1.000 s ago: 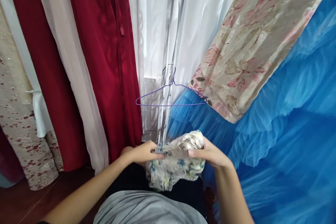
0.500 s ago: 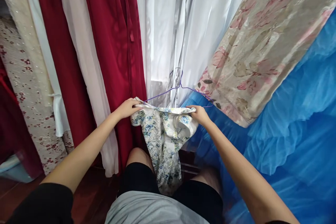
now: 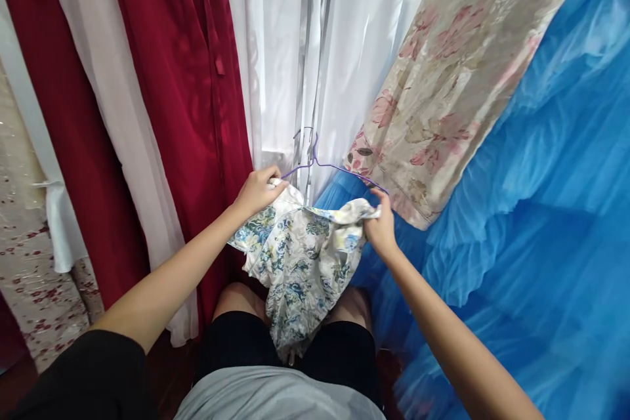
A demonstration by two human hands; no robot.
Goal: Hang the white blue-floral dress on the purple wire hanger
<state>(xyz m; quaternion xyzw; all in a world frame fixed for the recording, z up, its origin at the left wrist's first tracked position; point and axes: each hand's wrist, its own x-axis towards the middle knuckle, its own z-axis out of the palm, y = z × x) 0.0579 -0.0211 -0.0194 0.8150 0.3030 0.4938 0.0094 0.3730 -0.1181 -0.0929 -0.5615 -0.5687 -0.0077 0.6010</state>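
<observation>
A white dress [image 3: 298, 269] with a blue and green floral print hangs between my hands, its lower part falling between my knees. My left hand [image 3: 260, 191] is closed on its left shoulder, close to one end of a purple wire hanger [image 3: 335, 167]. At the other shoulder, my right hand [image 3: 380, 220] grips the cloth, with its fingers up by the hanger's right end. The hanger's hook points upward in front of the white curtain-like fabric. Its lower bar is hidden by the dress, so I cannot tell how far it sits inside the neckline.
Long dark red garments [image 3: 172, 65] and a pale pink one [image 3: 98, 79] hang to the left. White fabric [image 3: 364, 33] with shiny ribbons hangs straight ahead. On the right are a beige floral garment [image 3: 438, 105] and a wide blue tulle skirt [image 3: 531, 262].
My right hand has come up to the hanger's right end, and that shoulder of the dress is bunched higher. My left hand has shifted up along the hanger. The view has turned right.
</observation>
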